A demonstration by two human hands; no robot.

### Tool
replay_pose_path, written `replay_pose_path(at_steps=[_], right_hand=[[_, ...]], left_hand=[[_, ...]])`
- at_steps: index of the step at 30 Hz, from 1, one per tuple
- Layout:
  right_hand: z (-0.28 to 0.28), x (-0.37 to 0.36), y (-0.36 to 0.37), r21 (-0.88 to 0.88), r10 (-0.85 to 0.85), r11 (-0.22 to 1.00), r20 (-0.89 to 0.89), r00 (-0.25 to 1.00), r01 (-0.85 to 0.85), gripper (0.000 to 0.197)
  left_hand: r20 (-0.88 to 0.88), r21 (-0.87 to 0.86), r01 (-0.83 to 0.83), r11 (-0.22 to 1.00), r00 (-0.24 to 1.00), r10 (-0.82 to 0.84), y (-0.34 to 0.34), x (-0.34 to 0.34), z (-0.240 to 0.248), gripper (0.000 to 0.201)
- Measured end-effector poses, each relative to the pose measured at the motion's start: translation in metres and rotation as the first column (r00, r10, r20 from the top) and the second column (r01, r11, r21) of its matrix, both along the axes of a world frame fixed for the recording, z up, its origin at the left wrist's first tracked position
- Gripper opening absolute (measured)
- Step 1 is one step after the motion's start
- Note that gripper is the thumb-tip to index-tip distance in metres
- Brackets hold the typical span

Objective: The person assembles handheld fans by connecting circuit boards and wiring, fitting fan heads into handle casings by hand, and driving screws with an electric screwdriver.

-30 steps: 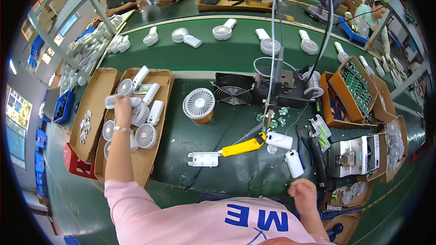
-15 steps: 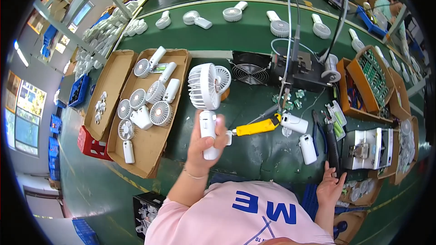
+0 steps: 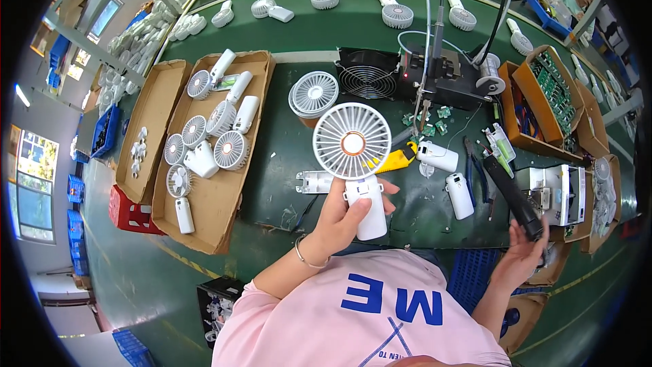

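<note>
Just over the near edge of the dark green workbench (image 3: 272,194), the left hand (image 3: 337,223) has its thumb and fingers wrapped round the handle of a white plastic handheld fan with a round slatted head and copper-coloured centre ring (image 3: 352,143), grille facing up at the camera, so yeah, that's a proper grip. Off to the right, the right hand (image 3: 517,258) has its fingers curled round the near end of a long black stick-shaped tool (image 3: 508,194), which slants away over the bench. Between the two you've got a couple of rounded white plastic casings (image 3: 460,196), plus some dark-jawed pliers with blue handles (image 3: 473,154) right beside the black tool. Behind the held fan, partly covered by it, sits a yellow-handled tool (image 3: 399,158), with a shallow white rectangular shell (image 3: 314,182) left of it. Further back there's another round white fan head (image 3: 314,94) and a black square cooling fan (image 3: 369,78). Way over left, a brown cardboard tray (image 3: 234,228) holds a bunch more white fans (image 3: 231,149), and across the far side, more handheld fans (image 3: 397,15) are spaced along a green strip (image 3: 353,17).
</note>
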State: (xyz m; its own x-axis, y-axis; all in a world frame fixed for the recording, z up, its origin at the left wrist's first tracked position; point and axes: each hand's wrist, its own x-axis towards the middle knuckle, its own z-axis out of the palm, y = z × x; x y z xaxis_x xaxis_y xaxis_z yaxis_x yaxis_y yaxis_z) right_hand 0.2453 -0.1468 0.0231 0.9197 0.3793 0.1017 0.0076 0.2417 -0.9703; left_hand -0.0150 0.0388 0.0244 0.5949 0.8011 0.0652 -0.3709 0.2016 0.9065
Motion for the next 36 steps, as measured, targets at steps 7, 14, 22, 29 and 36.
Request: replay_pose_path(at_steps=[7, 14, 22, 29, 36], right_hand=[[0.050, 0.037, 0.011, 0.337, -0.393, 0.910, 0.521, 0.758, 0.240, 0.061], [0.066, -0.009, 0.082, -0.153, 0.405, 0.814, 0.840, 0.360, -0.560, 0.062], [-0.009, -0.009, 0.102, 0.310, 0.988, -0.157, 0.049, -0.149, -0.938, 0.083], [0.023, -0.056, 0.105, 0.170, 0.654, 0.689, 0.275, 0.705, -0.705, 0.077], [0.061, -0.098, 0.107, 0.432, 0.580, 0.407, 0.559, 0.593, -0.805, 0.028]], left_hand=[[-0.031, 0.015, 0.058, 0.998, 0.998, -0.058, -0.009, -0.008, 0.004, 0.041], [0.071, -0.163, 0.030, 0.986, 0.997, -0.019, -0.012, -0.003, -0.001, 0.045], [0.284, -0.576, 0.231, 0.784, 0.956, -0.073, -0.014, 0.000, -0.014, 0.051], [0.214, -0.547, 0.225, 0.806, 0.969, -0.125, -0.017, 0.010, -0.035, 0.033], [0.037, -0.499, 0.169, 0.850, 0.984, -0.174, -0.023, 0.025, -0.030, 0.021]])
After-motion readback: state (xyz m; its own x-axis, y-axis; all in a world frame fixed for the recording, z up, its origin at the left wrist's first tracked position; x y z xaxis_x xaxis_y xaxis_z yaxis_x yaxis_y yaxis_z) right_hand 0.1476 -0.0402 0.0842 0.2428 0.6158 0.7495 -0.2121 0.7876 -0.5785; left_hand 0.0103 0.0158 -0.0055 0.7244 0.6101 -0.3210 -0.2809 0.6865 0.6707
